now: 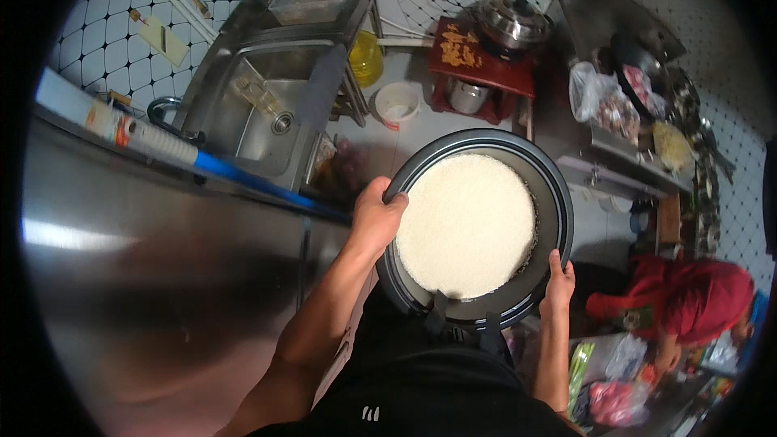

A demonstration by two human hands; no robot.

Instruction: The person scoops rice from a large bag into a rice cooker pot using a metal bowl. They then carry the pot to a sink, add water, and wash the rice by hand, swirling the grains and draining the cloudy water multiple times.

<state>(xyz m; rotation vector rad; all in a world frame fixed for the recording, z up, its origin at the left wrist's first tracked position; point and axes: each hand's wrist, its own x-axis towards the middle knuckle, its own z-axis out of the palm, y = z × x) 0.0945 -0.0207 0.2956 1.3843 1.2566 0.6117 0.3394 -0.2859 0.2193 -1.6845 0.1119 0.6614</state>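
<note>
A large round dark pot (549,218), which looks like a rice cooker's inner pot, is held in front of my body. White rice grains (467,224) fill much of it, lying level and closer to its left side. My left hand (377,213) grips the upper left rim, thumb on top. On the lower right rim, my right hand (557,284) holds on with its thumb up; its fingers are partly hidden beneath. Black straps hang over the pot's near edge.
A steel sink (261,109) and a stainless cabinet (164,255) stand left. Ahead are a white bucket (397,103) on the floor and a red stool (479,70) bearing a lidded pot. Bags of food crowd the right counter (631,155). A person in red (680,303) works at right.
</note>
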